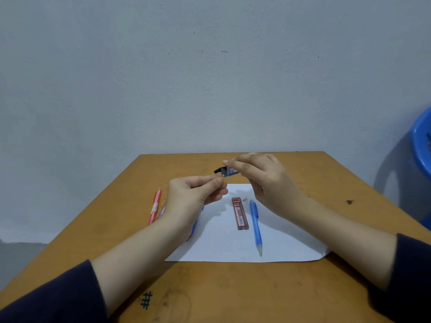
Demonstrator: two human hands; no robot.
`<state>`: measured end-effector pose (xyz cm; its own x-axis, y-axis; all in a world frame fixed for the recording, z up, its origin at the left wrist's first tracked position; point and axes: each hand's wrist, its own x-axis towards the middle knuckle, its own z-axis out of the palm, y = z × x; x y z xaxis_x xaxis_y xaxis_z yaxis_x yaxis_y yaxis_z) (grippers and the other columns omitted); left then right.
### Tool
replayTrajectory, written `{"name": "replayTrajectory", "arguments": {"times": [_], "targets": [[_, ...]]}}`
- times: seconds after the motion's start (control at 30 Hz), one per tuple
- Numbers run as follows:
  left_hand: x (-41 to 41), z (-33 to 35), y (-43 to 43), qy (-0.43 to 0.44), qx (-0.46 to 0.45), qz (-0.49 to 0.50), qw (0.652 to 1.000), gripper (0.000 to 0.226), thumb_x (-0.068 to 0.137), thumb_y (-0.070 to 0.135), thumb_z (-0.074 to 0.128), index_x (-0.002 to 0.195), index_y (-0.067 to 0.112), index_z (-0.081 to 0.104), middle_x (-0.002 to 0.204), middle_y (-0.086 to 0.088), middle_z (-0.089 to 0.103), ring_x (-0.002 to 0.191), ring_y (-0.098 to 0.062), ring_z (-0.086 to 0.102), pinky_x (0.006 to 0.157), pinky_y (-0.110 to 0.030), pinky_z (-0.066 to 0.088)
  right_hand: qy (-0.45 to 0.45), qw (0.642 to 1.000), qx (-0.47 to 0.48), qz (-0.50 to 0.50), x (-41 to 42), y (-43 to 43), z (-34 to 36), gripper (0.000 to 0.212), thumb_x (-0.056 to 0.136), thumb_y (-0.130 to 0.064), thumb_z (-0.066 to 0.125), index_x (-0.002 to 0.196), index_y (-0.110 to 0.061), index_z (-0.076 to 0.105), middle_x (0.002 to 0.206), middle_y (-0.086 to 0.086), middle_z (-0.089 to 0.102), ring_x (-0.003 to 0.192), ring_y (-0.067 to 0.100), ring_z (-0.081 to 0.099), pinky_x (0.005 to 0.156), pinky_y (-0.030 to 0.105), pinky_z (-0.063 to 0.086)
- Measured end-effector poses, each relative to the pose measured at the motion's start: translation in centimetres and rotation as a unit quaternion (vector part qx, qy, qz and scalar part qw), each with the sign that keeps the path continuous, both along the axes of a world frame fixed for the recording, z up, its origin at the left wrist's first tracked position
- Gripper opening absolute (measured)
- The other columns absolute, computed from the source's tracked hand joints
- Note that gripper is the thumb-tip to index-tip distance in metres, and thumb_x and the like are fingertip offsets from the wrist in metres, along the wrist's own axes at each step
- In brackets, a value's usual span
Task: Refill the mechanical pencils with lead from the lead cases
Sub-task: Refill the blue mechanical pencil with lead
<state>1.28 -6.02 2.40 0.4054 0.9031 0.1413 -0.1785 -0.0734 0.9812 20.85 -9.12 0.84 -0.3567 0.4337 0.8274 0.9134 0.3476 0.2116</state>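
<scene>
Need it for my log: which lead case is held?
The dark lead case, gripped by the right hand; the red lead case lies on the paper.

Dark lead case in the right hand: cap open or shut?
Open, it seems: the dark lead case in the right hand shows its black cap angled off the end.

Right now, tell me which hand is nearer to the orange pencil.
Left. The left hand hovers just right of the orange pencil; the right hand is farther right, above the far edge of the paper, holding a black lead case.
</scene>
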Motion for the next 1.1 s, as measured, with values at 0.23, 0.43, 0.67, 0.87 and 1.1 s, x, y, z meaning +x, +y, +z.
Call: {"name": "replayTrajectory", "arguments": {"times": [0.23, 0.43, 0.67, 0.87, 1.1], "targets": [[0.1, -0.2, 0.4, -0.02, 0.007, 0.033, 0.999, 0.012, 0.084, 0.012, 0.068, 0.095, 0.007, 0.073, 0.084, -0.008, 0.075, 0.084, -0.02, 0.072, 0.079, -0.028, 0.057, 0.043, 0.999, -0.01, -0.001, 0.1, 0.0, -0.1, 0.045, 0.085, 0.006, 0.055, 0.125, -0.014, 0.06, 0.108, 0.005, 0.066, 0.097, 0.021, 0.06, 0.075, 0.041, 0.049], [0.0, 0.0, 0.7, -0.06, 0.007, 0.059, 0.996, 0.012, 0.086, 0.013, 0.066, 0.095, 0.008, 0.072, 0.089, -0.007, 0.075, 0.09, -0.019, 0.071, 0.087, -0.032, 0.054, 0.089, 0.995, -0.04, -0.001, -0.1, -0.3, 0.1, 0.043, 0.085, 0.0, 0.058, 0.125, -0.013, 0.06, 0.107, 0.001, 0.067, 0.098, 0.014, 0.058, 0.078, 0.037, 0.049], [-0.1, 0.7, 1.1, -0.136, -0.003, 0.052, 0.989, 0.008, 0.088, 0.006, 0.062, 0.092, 0.006, 0.069, 0.092, -0.011, 0.074, 0.092, -0.021, 0.07, 0.084, -0.026, 0.055, 0.15, 0.985, -0.073, 0.033, -0.6, -0.5, 0.2, 0.044, 0.086, -0.002, 0.059, 0.128, -0.013, 0.057, 0.114, -0.001, 0.066, 0.105, 0.012, 0.06, 0.087, 0.037, 0.052], [-0.3, 1.0, 1.5, -0.167, -0.02, 0.058, 0.984, 0.009, 0.094, 0.005, 0.053, 0.095, 0.008, 0.062, 0.092, -0.008, 0.074, 0.09, -0.019, 0.071, 0.075, -0.02, 0.056, 0.219, 0.971, -0.088, 0.045, -0.8, -0.5, 0.1, 0.046, 0.084, 0.002, 0.061, 0.127, -0.011, 0.058, 0.11, 0.002, 0.067, 0.1, 0.018, 0.063, 0.088, 0.028, 0.049], [-0.3, 0.7, 1.7, -0.115, 0.001, 0.069, 0.991, 0.011, 0.092, 0.009, 0.058, 0.097, 0.014, 0.066, 0.082, 0.001, 0.074, 0.086, -0.012, 0.07, 0.076, -0.022, 0.053, 0.28, 0.951, -0.125, 0.044, -0.8, -0.7, 0.4, 0.054, 0.082, 0.002, 0.065, 0.131, -0.02, 0.054, 0.109, -0.007, 0.062, 0.097, 0.005, 0.056, 0.087, 0.021, 0.05]]}}
